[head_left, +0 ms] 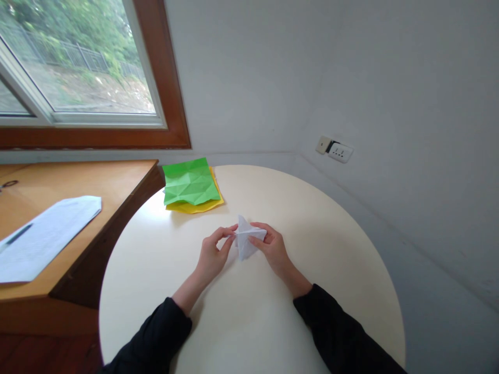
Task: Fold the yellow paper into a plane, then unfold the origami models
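A small piece of folded white paper (246,240), with pointed corners at top and bottom, is held just above the middle of the round table. My left hand (214,250) pinches its left tip between thumb and fingers. On the other side my right hand (272,246) grips the right part, thumb on the near face and fingers behind. The fingers of both hands partly cover the paper's two side ends.
Creased green paper (191,182) lies on yellow paper (195,209) at the round white table's (249,322) back left. A wooden desk (128,179) at left bears white sheets (50,239), a pen (17,236) and part of some scissors (8,184). Walls stand behind and to the right.
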Available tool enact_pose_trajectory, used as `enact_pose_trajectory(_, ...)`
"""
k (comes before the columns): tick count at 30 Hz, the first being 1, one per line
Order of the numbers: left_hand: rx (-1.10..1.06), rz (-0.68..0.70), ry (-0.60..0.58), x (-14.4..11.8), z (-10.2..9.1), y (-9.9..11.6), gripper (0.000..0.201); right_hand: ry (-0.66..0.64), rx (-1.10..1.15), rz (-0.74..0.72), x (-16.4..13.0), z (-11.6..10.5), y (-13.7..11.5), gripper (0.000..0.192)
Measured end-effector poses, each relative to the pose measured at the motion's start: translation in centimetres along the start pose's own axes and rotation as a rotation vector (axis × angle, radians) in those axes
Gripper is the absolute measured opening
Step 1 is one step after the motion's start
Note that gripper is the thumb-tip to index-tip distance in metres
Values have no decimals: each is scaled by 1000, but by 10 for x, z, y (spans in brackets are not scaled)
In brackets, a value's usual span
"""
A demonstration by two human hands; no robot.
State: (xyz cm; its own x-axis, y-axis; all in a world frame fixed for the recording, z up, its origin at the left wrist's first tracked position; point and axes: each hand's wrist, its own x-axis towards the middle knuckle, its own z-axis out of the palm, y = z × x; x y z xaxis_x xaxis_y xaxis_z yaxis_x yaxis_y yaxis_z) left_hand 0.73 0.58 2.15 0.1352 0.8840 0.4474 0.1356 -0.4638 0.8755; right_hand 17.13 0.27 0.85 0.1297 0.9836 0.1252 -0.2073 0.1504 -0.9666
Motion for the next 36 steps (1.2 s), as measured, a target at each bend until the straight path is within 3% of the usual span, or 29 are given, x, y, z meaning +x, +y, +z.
enact_pose_trajectory(24, 50, 38, 99, 0, -2, 5, 9, 44, 10, -51, 4, -3, 6, 49)
enact_pose_trajectory(36, 110, 98, 79, 1, -3, 5, 10, 49, 21, -65, 5, -3, 8, 46)
